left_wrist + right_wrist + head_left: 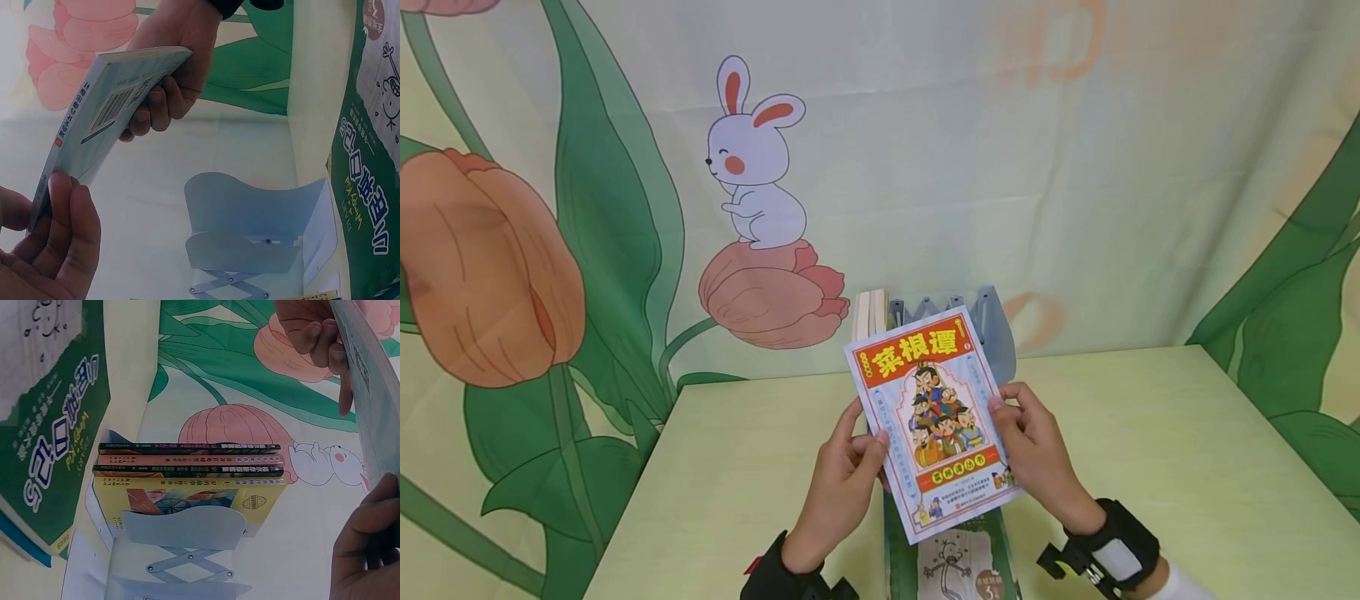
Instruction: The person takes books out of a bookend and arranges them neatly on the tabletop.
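- Left hand (842, 483): fingers nearly closed, pinching the spine edge of a small book (936, 425), thumb on front cover, fingertips behind.
- Right hand (1037, 454): likewise nearly closed on the opposite edge, thumb at front, other fingers curled behind.
- Small book: raised between the two sets of fingers, tilted, red-and-white cover up; barcode on back.
- Below the fingers: green book (951, 562), lying flat on the table (752, 450).
- Beyond the fingertips: blue-grey bookend (250, 206), with upright books (194, 467) against it.
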Available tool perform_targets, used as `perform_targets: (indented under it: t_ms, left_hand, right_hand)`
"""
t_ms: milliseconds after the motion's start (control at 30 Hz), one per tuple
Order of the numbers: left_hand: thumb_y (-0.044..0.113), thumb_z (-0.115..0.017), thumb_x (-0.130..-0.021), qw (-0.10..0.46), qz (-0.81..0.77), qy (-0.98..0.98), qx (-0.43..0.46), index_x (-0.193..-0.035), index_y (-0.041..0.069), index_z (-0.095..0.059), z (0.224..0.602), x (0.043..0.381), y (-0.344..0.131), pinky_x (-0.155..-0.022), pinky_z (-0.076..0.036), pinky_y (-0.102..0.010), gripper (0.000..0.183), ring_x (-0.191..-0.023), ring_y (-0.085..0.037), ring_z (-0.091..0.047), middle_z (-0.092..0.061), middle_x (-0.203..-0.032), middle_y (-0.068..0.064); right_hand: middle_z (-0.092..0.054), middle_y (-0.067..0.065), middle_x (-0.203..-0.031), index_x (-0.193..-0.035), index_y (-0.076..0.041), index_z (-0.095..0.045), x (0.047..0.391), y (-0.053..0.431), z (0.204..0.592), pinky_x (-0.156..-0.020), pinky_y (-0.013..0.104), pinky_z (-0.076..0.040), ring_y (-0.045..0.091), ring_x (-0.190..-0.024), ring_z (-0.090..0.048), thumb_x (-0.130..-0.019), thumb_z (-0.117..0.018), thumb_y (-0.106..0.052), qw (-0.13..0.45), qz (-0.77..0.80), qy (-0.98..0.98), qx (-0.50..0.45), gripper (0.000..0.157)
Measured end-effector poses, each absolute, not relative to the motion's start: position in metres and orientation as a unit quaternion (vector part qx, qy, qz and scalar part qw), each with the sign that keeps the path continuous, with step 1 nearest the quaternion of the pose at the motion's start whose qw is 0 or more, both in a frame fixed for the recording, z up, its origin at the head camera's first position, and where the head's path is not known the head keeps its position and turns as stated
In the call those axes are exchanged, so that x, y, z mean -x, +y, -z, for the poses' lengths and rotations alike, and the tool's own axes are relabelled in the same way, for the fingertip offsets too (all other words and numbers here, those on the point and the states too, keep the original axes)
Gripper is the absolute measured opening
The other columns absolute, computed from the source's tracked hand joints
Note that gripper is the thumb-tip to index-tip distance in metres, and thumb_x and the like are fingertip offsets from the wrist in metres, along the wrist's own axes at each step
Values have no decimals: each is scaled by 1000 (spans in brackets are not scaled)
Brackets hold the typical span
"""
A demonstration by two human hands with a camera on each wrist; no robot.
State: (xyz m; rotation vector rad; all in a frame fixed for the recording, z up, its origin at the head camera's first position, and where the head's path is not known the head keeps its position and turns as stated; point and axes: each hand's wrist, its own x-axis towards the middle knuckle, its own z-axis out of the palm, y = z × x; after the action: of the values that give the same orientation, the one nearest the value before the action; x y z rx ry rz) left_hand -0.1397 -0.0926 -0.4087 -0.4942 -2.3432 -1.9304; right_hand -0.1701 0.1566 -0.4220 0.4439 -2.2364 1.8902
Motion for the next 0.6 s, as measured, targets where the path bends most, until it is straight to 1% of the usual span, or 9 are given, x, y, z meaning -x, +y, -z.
perform_targets:
  t_ms: [167,300,467,600]
  left_hand:
    - [23,-50,-103,29,625,-765,152,-154,21,-27,412,139,-93,-63,-55,-25,56,-68,-15,-67,-74,-101,-14]
    - [21,-50,-103,25,625,-766,147,-155,21,-26,413,139,-93,-61,-54,-25,56,-71,-15,-68,-74,-104,-14]
    - [19,-50,-103,13,627,-767,136,-155,23,-25,417,138,-93,-61,-53,-24,57,-71,-15,-67,-74,-103,-14]
    - [21,-49,-104,-1,623,-771,130,-156,21,-23,421,137,-93,-63,-54,-25,59,-73,-14,-68,-74,-104,-16]
  right_hand:
    - [-69,17,-78,-107,-4,-50,165,160,427,-50,35,-55,18,-57,-66,-104,-47,-23,82,-631,-757,-147,19]
    - [-71,15,-82,-111,-5,-53,162,164,432,-53,34,-56,16,-61,-66,-103,-50,-21,82,-622,-764,-154,18]
    - [-72,17,-90,-119,-5,-52,157,168,436,-60,32,-57,15,-69,-68,-103,-52,-22,58,-614,-774,-145,24]
    - [-73,19,-96,-132,-4,-50,154,170,437,-62,30,-57,13,-72,-70,-102,-53,-21,47,-608,-781,-137,34]
